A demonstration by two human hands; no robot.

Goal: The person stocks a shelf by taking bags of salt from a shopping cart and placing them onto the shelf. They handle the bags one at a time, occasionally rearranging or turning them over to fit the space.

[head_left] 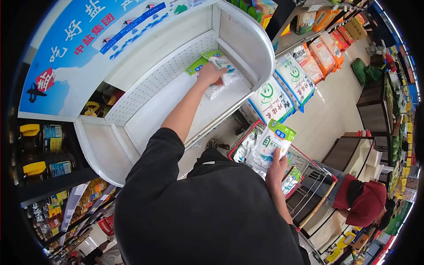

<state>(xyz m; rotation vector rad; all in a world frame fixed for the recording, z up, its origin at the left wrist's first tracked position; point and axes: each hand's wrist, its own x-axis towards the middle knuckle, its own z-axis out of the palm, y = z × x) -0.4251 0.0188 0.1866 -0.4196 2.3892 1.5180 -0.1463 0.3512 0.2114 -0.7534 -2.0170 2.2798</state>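
My left hand [211,74] is at the far right end of a white shelf bin [176,106], its fingers closed on a green-and-white salt bag [221,62]. Another green-topped bag [194,67] lies partly under that hand. On the right, my right hand [276,168] holds a white salt bag with a green top [270,145] upright by its lower right edge, thumb on the front. That bag is above a shopping cart [309,165] with several similar bags [293,179] inside.
Large rice bags [293,77] are stacked beyond the bin. Oil bottles [33,168] stand on shelves at left. A person in a red top [366,198] is at the lower right; wooden display stands [346,152] are nearby.
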